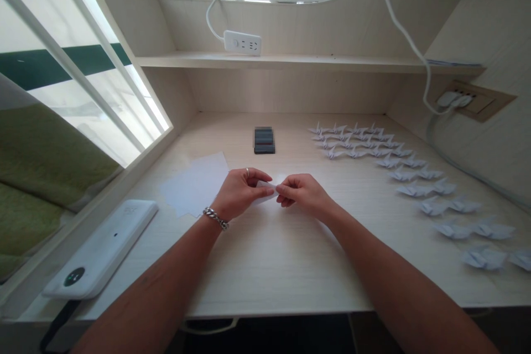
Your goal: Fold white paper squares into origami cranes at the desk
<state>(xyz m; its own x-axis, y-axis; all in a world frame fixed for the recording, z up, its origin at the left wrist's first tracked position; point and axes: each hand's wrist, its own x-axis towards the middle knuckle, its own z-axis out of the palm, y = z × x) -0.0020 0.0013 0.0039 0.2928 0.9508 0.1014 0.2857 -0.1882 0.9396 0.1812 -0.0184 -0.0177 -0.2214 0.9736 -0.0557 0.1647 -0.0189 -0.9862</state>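
Note:
My left hand (243,193) and my right hand (302,196) meet above the pale wood desk (274,265). Both pinch a small folded piece of white paper (265,191), which is partly hidden by my fingers. My left hand wears a ring and a silver chain bracelet (215,218). Just beyond that hand, loose white paper sheets (194,183) lie flat, nearly touching it. Rows of several white origami cranes (373,160) run along the desk's right side, well away from my right hand.
A dark phone-like object (264,140) lies at the desk's back. A white power bank (99,249) sits at the front left. Above stand a shelf (290,62) with a white power strip (243,42) and, at right, a wall socket (464,100). A window (70,66) runs along the left.

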